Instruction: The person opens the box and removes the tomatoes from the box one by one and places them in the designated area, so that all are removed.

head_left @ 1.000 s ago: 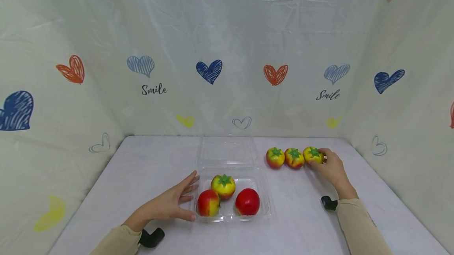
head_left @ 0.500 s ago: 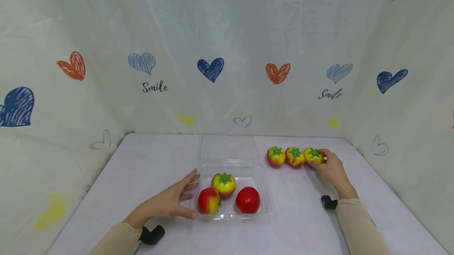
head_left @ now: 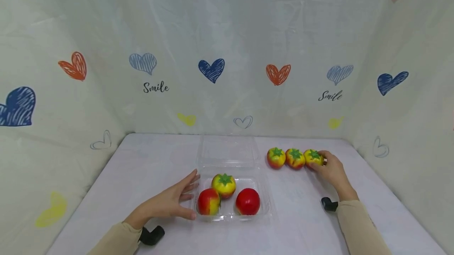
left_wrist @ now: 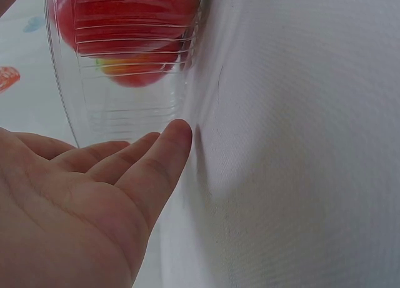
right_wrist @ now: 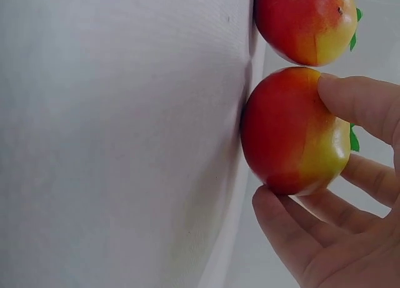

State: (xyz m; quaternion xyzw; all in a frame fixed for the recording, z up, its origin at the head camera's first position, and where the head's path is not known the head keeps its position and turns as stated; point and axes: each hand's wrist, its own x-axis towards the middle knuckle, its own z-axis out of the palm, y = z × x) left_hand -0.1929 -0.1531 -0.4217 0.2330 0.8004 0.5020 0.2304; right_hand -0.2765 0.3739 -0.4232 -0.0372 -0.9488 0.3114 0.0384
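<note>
At the right end of a row of three red-and-yellow toy tomatoes, my right hand (head_left: 330,170) pinches one toy tomato (right_wrist: 290,135) between thumb and fingers. It sits on the white table, its green star-shaped leaf upward. Just left of it are the middle tomato (head_left: 295,159) and the left one (head_left: 276,158). My left hand (head_left: 168,201), fingers spread and nearly straight, lies along the left side of a clear plastic box (head_left: 264,200). Inside are a tomato with its leaf up (head_left: 223,186), one tipped on its side (head_left: 208,201) and one showing its red underside (head_left: 248,201).
The box's clear lid (head_left: 227,150) is folded back behind it on the table (head_left: 152,156). A white curtain (head_left: 177,30) printed with hearts rises at the back and both sides. Black wrist-camera parts (head_left: 151,236) stick out beside the sleeves.
</note>
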